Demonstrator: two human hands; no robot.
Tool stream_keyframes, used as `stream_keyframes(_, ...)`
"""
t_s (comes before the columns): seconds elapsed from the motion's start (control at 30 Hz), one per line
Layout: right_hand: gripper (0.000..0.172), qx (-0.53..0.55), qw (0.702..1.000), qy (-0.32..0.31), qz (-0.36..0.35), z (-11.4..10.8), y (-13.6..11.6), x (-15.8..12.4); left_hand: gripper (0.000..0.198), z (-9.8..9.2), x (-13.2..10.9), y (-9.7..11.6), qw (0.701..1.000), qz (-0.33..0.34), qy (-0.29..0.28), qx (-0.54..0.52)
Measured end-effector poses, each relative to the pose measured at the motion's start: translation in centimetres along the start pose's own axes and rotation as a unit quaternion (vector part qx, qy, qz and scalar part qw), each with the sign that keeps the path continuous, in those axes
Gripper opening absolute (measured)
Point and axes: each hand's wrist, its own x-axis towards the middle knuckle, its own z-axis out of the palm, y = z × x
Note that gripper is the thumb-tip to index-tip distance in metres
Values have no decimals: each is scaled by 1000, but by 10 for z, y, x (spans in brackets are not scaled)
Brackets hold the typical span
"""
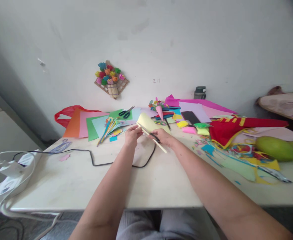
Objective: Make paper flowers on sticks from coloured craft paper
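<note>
- The left grip (132,134) is closed on the near left edge of a pale yellow sheet (146,122) and holds it up off the bench (161,180).
- The right grip (163,136) is closed around dark-handled scissors (154,136). Their blades meet the sheet's lower edge, just beside the left grip.
- A narrow yellow strip (161,147) runs from the sheet down past the right grip, towards the person. I cannot tell whether it is cut free.
- A black cable (96,163) lies on the bench below both grips, coming from the left and looping under them.
- Beyond the left grip lie coloured sheets (84,126) and a 2nd pair, the far scissors (125,113).
- Beyond the right grip lies a phone (190,117).
- Right of the right grip are a red paper piece (226,131) and paper scraps (236,156). A green gourd (273,148) lies well apart, further right.
- Far left of the left grip rests a white power strip (14,166).
</note>
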Motion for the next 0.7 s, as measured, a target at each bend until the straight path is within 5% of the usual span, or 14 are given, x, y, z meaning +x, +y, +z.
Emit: stream_keyframes(0.7,41,7,1000,4,-8,-2,1,-1,20,1,1,-4,995,-54,-65,-44)
